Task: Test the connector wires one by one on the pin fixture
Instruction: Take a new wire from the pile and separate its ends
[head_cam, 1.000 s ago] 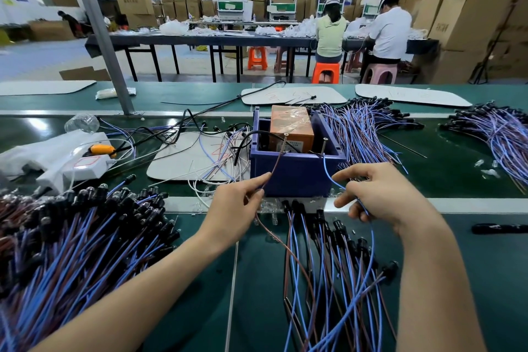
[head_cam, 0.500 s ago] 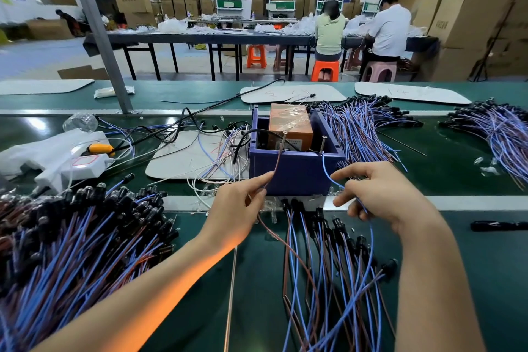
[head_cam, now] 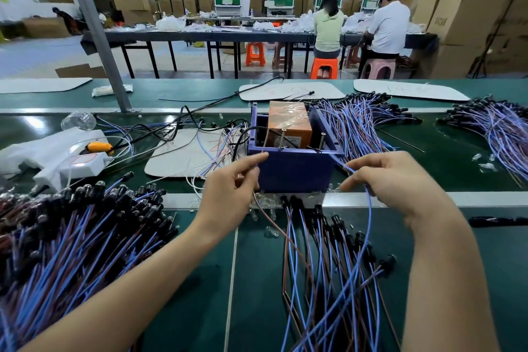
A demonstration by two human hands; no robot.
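Fingers (head_cam: 251,159) of my left hand (head_cam: 228,191) pinch a brown lead (head_cam: 274,226); my right hand (head_cam: 394,180) pinches its blue lead (head_cam: 369,208). Both tips are just before the pin fixture (head_cam: 294,174), seemingly short of the pins (head_cam: 283,138). The wire's 2 leads run lengthwise toward me, ends aimed at the fixture. Judging by the bundle (head_cam: 323,280) below, many remain.

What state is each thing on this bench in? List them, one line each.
Blue fixture box: upright, open-topped, pins standing up.
Orange box: sits inside the fixture box, taped.
Left hand: pinches brown wire near the box's front-left rim.
Right hand: pinches blue wire by the box's right corner.
Left wire pile: heaped, untidy.
Front wires: laid in a row, connectors towards the box.
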